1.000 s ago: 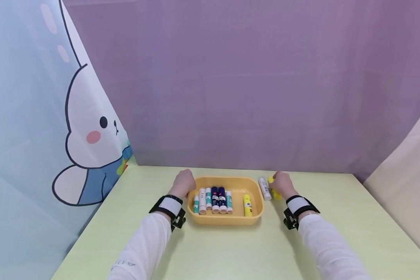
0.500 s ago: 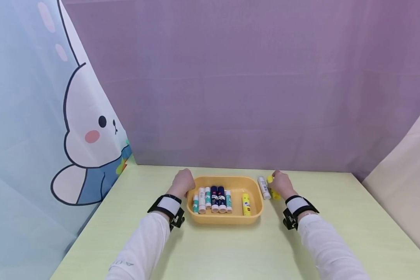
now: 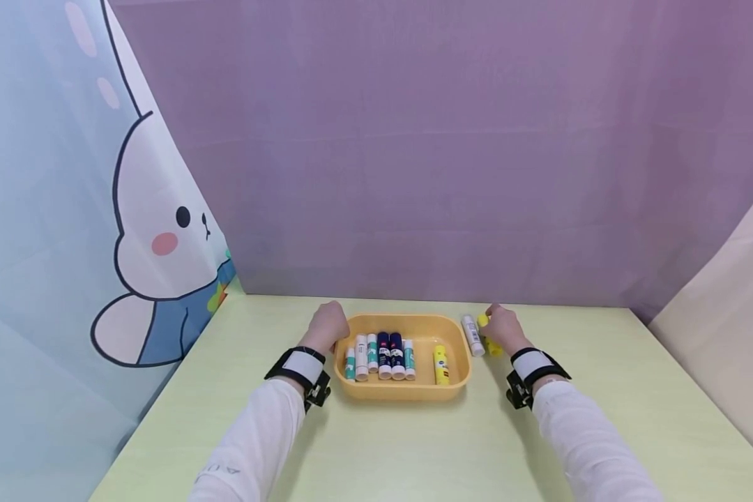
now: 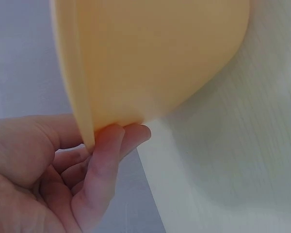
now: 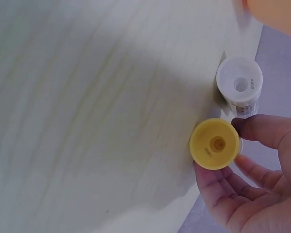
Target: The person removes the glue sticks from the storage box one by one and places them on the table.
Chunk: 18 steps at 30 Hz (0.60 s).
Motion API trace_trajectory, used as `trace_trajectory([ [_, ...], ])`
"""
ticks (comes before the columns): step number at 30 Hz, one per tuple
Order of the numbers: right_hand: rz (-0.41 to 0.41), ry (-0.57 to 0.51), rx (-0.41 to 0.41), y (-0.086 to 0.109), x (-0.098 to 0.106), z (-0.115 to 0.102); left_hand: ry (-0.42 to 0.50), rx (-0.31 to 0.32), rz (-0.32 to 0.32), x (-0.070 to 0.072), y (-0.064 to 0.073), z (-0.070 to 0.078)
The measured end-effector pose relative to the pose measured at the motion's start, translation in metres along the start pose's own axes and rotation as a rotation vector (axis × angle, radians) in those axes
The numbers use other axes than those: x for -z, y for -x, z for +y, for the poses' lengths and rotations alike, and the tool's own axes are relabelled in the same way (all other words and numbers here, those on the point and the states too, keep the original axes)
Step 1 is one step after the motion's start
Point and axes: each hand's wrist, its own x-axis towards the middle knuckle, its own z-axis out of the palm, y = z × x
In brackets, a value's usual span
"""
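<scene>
My left hand (image 3: 328, 328) grips the left end of a yellow-orange plastic tray (image 3: 401, 393). In the left wrist view, the fingers and thumb of this hand (image 4: 94, 184) pinch the rim of the tray (image 4: 160, 58). To the right of the tray, my right hand (image 3: 505, 330) holds a yellow glue stick (image 3: 493, 346) lying on the table. The right wrist view shows the round yellow base of this glue stick (image 5: 206, 138) between thumb and fingers. Beside it lies a white glue stick (image 3: 473, 336), apart from the hand's grip.
Inside the tray, several white, teal and dark blue glue sticks (image 3: 385, 357) lie in a row on the left. Another yellow glue stick (image 3: 441, 365) lies in its right part. A purple cloth (image 3: 439, 153) hangs behind the pale green table (image 3: 414, 453).
</scene>
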Motion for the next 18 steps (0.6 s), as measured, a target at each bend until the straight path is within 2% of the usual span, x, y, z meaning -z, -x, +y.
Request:
trace_trajectory([
  [13,-0.042,-0.011,-0.050,-0.0019,0.0003,-0.0015,0.016,0.003,-0.026,0.0003,-0.0030,0.0001],
  [18,-0.035,-0.002,-0.035,-0.0005,0.0019,-0.0028,0.011,0.008,-0.035,0.0022,-0.0010,0.0004],
])
